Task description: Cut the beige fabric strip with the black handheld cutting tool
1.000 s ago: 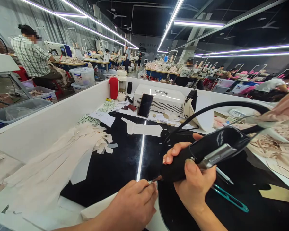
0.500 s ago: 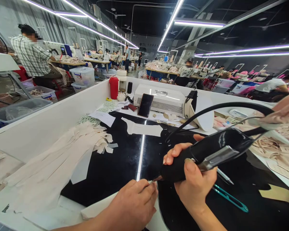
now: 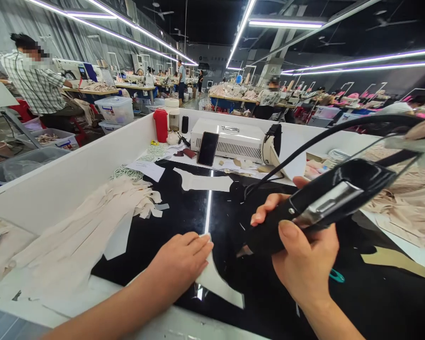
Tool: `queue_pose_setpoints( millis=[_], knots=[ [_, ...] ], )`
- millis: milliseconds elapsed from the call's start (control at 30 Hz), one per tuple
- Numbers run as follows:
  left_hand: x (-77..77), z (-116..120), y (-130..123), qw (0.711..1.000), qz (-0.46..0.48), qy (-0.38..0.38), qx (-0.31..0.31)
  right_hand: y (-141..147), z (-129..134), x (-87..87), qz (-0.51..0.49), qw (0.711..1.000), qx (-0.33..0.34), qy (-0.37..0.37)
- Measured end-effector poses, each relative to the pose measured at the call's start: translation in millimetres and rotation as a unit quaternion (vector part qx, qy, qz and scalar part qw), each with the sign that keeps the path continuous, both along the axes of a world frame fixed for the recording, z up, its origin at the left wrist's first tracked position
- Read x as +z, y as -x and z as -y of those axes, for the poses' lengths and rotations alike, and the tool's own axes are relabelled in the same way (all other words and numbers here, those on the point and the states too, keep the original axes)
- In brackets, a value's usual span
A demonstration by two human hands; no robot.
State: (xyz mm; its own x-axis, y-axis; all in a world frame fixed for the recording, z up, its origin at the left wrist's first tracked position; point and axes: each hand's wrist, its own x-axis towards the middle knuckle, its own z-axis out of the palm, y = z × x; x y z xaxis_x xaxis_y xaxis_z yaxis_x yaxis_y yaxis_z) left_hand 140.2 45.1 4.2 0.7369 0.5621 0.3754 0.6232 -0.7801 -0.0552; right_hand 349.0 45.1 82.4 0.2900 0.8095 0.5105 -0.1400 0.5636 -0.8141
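A black handheld tool (image 3: 318, 203) with a metal lever and a pointed tip is gripped in my right hand (image 3: 304, 255), its tip just above the black tabletop (image 3: 251, 293). My left hand (image 3: 184, 259) lies with its fingers together on a white curved piece (image 3: 219, 283), which shows below and to the right of the fingertips. The tool's tip is apart from that piece. Farther back on the black surface lies another white cut piece (image 3: 205, 182). A teal tool (image 3: 336, 276) is partly hidden behind my right hand.
Pale fabric strips (image 3: 81, 222) are heaped at the left. Behind stand a phone (image 3: 208, 148), a white vented box (image 3: 230, 139) and a red container (image 3: 160, 125). A tan piece (image 3: 396, 261) lies right. A person in a checked shirt (image 3: 38, 89) sits beyond the partition.
My left hand has moved left and away from the tool tip, along with the white piece, which now shows more. My right hand has shifted right with the tool, covering more of the teal tool.
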Motion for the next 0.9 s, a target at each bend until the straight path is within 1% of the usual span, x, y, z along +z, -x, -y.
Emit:
queue_pose_setpoints(
  millis=[67,133,233,300,367,433,600,767,900],
  knots=[
    [4.5,-2.6,7.4,1.000,-0.012,-0.006,0.012,-4.4,9.4,-0.6,0.003,1.000,-0.015,0.002],
    [8.3,0.6,11.2,1.000,-0.003,-0.022,0.002,-7.2,17.4,-3.1,0.004,1.000,-0.017,-0.008],
    [10.2,12.9,7.1,0.998,0.040,-0.027,-0.045,-8.2,24.5,-8.5,-0.007,1.000,-0.004,-0.021],
    [8.3,21.2,-0.6,0.994,0.062,-0.010,-0.088,-7.4,26.3,-12.0,-0.009,1.000,0.001,-0.023],
    [4.9,26.3,-9.1,0.990,0.069,0.002,-0.122,-6.0,27.0,-14.8,-0.007,1.000,0.001,-0.020],
    [1.5,27.8,-15.7,0.989,0.057,0.015,-0.137,-4.4,27.5,-16.9,-0.007,1.000,0.002,-0.015],
    [-3.3,26.6,-17.3,0.990,0.049,0.041,-0.127,-0.9,28.6,-19.9,-0.006,1.000,0.015,-0.017],
    [-5.1,30.2,-9.9,0.990,0.064,0.027,-0.124,-0.7,28.8,-21.7,-0.009,1.000,0.016,-0.018],
    [-5.0,32.4,-9.3,0.991,0.066,0.019,-0.118,-1.0,29.3,-22.1,-0.010,1.000,0.017,-0.014]
  ],
)
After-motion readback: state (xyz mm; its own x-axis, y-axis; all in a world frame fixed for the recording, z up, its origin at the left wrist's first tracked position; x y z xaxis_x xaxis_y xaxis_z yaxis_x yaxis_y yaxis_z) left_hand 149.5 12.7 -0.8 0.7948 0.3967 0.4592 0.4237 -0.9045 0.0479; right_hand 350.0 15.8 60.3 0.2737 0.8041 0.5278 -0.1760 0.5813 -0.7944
